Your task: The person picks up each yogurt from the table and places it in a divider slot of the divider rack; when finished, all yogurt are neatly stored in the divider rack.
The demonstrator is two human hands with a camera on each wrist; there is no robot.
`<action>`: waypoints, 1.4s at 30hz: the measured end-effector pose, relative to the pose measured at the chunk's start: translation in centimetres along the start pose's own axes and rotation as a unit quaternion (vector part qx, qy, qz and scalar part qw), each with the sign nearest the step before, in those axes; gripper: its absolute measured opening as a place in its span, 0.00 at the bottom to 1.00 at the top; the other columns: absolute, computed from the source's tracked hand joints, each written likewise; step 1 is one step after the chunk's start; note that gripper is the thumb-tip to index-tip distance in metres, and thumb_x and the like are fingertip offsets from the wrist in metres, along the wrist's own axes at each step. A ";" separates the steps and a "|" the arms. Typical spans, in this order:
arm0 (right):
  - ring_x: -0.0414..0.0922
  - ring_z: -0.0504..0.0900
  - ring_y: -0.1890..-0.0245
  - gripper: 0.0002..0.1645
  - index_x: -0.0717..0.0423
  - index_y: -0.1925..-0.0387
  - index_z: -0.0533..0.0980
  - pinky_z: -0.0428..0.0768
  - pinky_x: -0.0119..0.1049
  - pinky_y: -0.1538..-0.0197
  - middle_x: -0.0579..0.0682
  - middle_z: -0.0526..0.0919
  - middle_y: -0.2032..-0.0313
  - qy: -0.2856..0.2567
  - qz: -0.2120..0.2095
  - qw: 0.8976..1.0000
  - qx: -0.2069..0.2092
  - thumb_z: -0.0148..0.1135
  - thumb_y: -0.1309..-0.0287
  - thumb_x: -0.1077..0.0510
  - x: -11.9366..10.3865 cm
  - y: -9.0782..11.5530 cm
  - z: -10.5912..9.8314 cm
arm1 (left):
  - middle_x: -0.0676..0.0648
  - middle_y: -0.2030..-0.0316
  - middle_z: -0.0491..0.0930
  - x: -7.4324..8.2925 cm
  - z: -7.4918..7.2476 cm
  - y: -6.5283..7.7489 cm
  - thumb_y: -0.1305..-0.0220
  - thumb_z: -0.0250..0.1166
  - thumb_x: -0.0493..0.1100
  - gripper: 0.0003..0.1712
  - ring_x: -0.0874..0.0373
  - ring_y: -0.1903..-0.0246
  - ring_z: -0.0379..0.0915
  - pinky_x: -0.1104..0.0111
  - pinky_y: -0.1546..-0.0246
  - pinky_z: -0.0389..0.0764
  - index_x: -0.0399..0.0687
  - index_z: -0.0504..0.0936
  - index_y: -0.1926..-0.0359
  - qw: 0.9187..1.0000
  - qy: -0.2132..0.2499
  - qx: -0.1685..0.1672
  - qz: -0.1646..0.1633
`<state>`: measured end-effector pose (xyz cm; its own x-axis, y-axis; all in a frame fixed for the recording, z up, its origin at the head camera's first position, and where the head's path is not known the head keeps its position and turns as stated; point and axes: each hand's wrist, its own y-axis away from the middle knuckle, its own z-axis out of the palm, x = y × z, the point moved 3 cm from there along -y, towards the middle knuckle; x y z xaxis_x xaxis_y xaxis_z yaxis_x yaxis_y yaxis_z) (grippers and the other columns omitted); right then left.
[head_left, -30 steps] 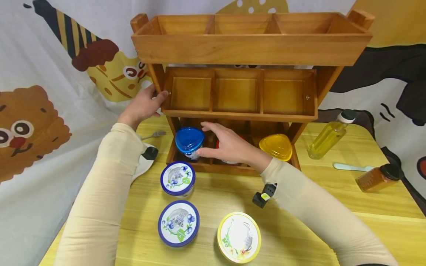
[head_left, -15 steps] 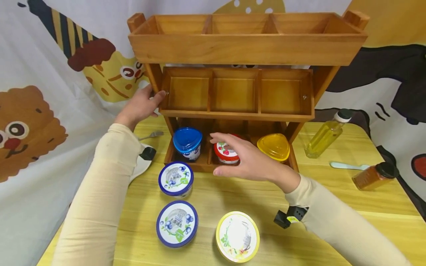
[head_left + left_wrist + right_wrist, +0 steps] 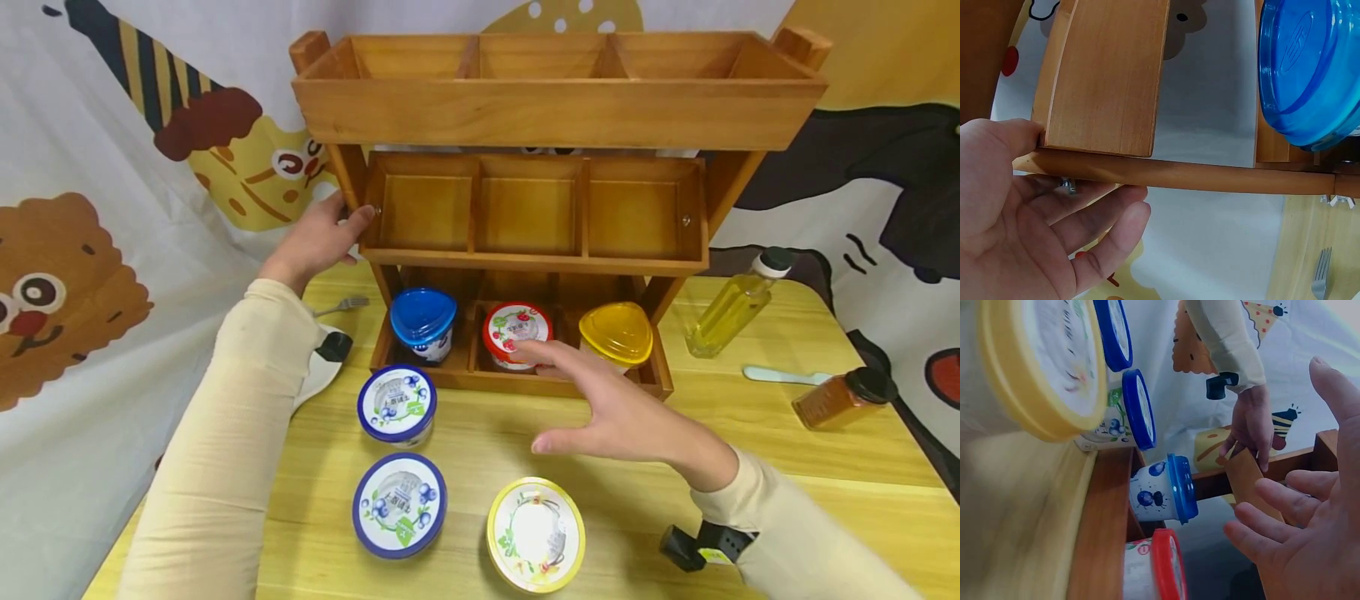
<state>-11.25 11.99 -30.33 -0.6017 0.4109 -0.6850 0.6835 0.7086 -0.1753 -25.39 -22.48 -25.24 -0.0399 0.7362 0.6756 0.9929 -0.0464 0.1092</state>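
Observation:
My left hand (image 3: 318, 237) holds the left side post of the wooden rack (image 3: 555, 112). In the left wrist view the thumb (image 3: 1019, 134) lies on one side of the post and the fingers pass behind it. My right hand (image 3: 611, 400) hangs with spread, straight fingers in front of the bottom tray, holding nothing. Its fingertips overlap the edge of the red-lidded cup (image 3: 517, 329) in the head view. That cup stands in the middle compartment, between a blue-lidded cup (image 3: 423, 321) on the left and a yellow-lidded cup (image 3: 617, 333) on the right.
Two blueberry cups with dark blue lids (image 3: 397, 404) and a yellow-rimmed cup (image 3: 536, 533) stand on the table before the rack. To the right are an oil bottle (image 3: 738, 304), a pale-handled utensil (image 3: 783, 376) and a spice jar (image 3: 843, 398). A fork (image 3: 343, 306) lies left.
My right hand has drawn back from the bottom tray, moving right and toward me, uncovering the red-lidded cup. The left hand stays on the post.

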 end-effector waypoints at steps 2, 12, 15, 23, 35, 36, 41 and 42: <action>0.47 0.72 0.35 0.55 0.36 0.26 0.57 0.73 0.54 0.36 0.44 0.70 0.32 0.002 -0.003 1.000 0.002 0.75 0.53 0.41 0.2 0.7 0.3 | 0.36 0.28 0.59 0.0 0.0 0.0 0.27 0.40 0.68 0.45 0.39 0.47 0.76 0.46 0.33 0.67 0.46 0.46 0.23 1.000 0.000 -0.001 -0.001; 0.47 0.72 0.35 0.55 0.47 0.26 0.59 0.75 0.45 0.36 0.44 0.65 0.29 -0.024 -0.013 1.000 0.006 0.77 0.54 0.48 1.9 4.7 2.4 | 0.36 0.27 0.57 0.0 0.0 0.0 0.27 0.40 0.68 0.44 0.39 0.47 0.76 0.46 0.33 0.67 0.47 0.46 0.22 1.000 0.002 -0.002 -0.001; 0.47 0.72 0.34 0.55 0.48 0.27 0.59 0.75 0.43 0.35 0.44 0.65 0.29 -0.040 -0.015 0.999 0.009 0.77 0.54 0.49 2.5 5.6 3.1 | 0.36 0.27 0.58 0.1 0.0 0.1 0.26 0.40 0.67 0.43 0.39 0.47 0.76 0.46 0.34 0.68 0.46 0.47 0.23 1.000 0.002 -0.001 0.004; 0.47 0.69 0.32 0.53 0.56 0.27 0.58 0.73 0.38 0.33 0.51 0.65 0.30 -0.107 -0.053 0.993 0.008 0.75 0.49 0.48 3.3 7.1 5.0 | 0.37 0.27 0.57 0.1 0.1 0.2 0.26 0.40 0.67 0.43 0.39 0.44 0.74 0.47 0.35 0.69 0.49 0.45 0.22 1.000 0.010 -0.002 0.000; 0.50 0.64 0.28 0.62 0.53 0.23 0.48 0.69 0.40 0.30 0.51 0.59 0.26 -0.181 -0.018 0.983 -0.020 0.77 0.51 0.52 4.0 8.9 7.1 | 0.36 0.27 0.57 0.2 0.1 0.1 0.27 0.40 0.68 0.44 0.38 0.46 0.76 0.46 0.33 0.66 0.48 0.45 0.22 1.000 0.000 -0.006 -0.006; 0.52 0.64 0.28 0.63 0.52 0.23 0.47 0.68 0.40 0.30 0.51 0.59 0.26 -0.188 -0.011 0.982 -0.024 0.77 0.51 0.53 4.0 9.0 7.3 | 0.36 0.27 0.57 0.2 0.1 0.1 0.27 0.40 0.67 0.43 0.38 0.45 0.75 0.46 0.33 0.67 0.48 0.45 0.22 1.000 0.001 -0.006 -0.005; 0.54 0.64 0.29 0.65 0.50 0.23 0.46 0.66 0.37 0.29 0.53 0.59 0.27 -0.202 0.023 0.979 -0.033 0.78 0.54 0.55 4.3 9.5 8.1 | 0.36 0.27 0.58 0.2 0.1 0.1 0.26 0.40 0.67 0.43 0.39 0.45 0.75 0.47 0.34 0.69 0.47 0.46 0.23 1.000 0.005 -0.005 0.002; 0.54 0.64 0.29 0.65 0.50 0.23 0.46 0.65 0.37 0.29 0.53 0.59 0.27 -0.201 0.026 0.979 -0.033 0.78 0.54 0.55 4.4 9.6 8.2 | 0.37 0.27 0.58 0.2 0.1 0.1 0.26 0.40 0.67 0.43 0.39 0.45 0.74 0.47 0.34 0.69 0.47 0.46 0.23 1.000 0.006 -0.005 0.002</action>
<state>-3.95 15.84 -40.85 -0.3463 0.1992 -0.9167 0.6728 0.7337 -0.0947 -25.25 -22.27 -25.15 -0.0367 0.7282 0.6844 0.9920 -0.0561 0.1129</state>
